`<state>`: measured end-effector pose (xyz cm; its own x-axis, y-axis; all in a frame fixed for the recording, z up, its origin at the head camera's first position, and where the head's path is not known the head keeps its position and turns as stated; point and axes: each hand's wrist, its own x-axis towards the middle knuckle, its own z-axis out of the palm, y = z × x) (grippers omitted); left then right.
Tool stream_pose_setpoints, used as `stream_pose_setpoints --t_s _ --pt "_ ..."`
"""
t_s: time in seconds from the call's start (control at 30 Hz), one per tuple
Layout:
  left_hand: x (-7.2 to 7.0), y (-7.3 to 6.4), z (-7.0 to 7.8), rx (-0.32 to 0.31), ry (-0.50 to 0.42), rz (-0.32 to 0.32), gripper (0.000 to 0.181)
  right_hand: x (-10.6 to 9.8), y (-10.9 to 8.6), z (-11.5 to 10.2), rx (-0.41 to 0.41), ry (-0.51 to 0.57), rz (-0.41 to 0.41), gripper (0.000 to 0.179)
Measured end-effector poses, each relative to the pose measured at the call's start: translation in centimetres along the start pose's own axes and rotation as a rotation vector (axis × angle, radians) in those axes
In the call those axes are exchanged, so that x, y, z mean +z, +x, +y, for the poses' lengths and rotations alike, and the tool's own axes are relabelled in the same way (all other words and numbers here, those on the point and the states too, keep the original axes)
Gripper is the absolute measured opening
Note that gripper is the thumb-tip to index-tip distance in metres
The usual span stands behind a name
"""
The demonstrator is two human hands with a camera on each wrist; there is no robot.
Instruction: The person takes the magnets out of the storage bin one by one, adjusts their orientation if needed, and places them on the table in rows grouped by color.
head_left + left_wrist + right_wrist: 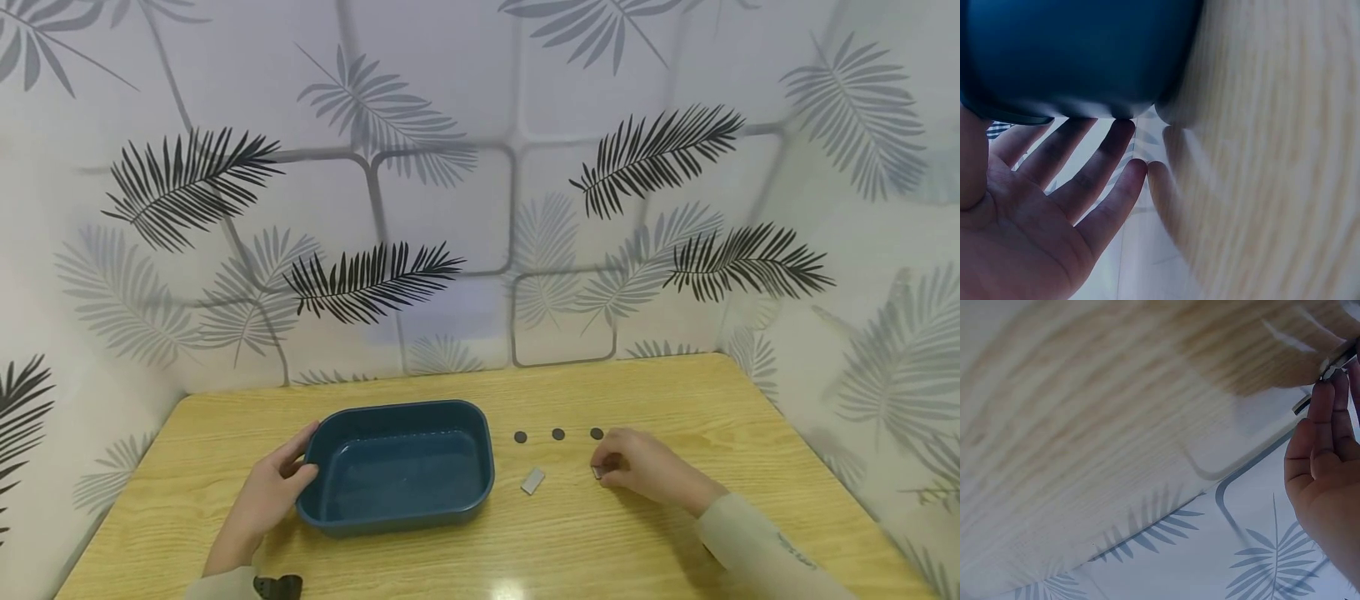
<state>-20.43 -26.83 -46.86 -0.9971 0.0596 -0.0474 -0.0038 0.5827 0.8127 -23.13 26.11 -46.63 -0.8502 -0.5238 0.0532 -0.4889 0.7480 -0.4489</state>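
Observation:
A dark blue rectangular plastic basin [405, 479] sits on the wooden table [420, 568]. My left hand [272, 490] grips its left side, thumb at the rim and fingers along the outer wall. In the left wrist view, the spread fingers [1110, 147] of that hand reach up to the basin's wall [1085, 56]. To the right, my right hand [637, 468] is low over the table and pinches a small flat metallic piece [598, 472], mostly hidden by the fingers. A small grey rectangular block [533, 481] lies between the basin and this hand.
Behind the block, small dark round discs lie in a row: a left one [521, 437], a middle one [558, 434] and a right one [596, 433] close by the right hand. A leaf-patterned wall [465, 325] borders the table's back edge.

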Motion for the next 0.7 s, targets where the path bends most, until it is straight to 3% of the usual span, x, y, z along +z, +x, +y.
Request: stream_pose_setpoints --t_s 0.13,0.33,0.7 --pt "0.0 -0.1 0.1 0.008 0.002 0.006 0.062 -0.2 0.0 -0.4 -0.008 -0.013 -0.004 0.014" --pt "-0.1 -0.2 0.2 -0.010 -0.022 -0.013 0.063 0.2 0.5 -1.6 -0.045 -0.119 0.033 0.020" --pt "0.0 -0.1 0.1 -0.006 -0.019 -0.003 0.063 2.4 3.0 -5.4 -0.168 -0.218 0.030 0.034"
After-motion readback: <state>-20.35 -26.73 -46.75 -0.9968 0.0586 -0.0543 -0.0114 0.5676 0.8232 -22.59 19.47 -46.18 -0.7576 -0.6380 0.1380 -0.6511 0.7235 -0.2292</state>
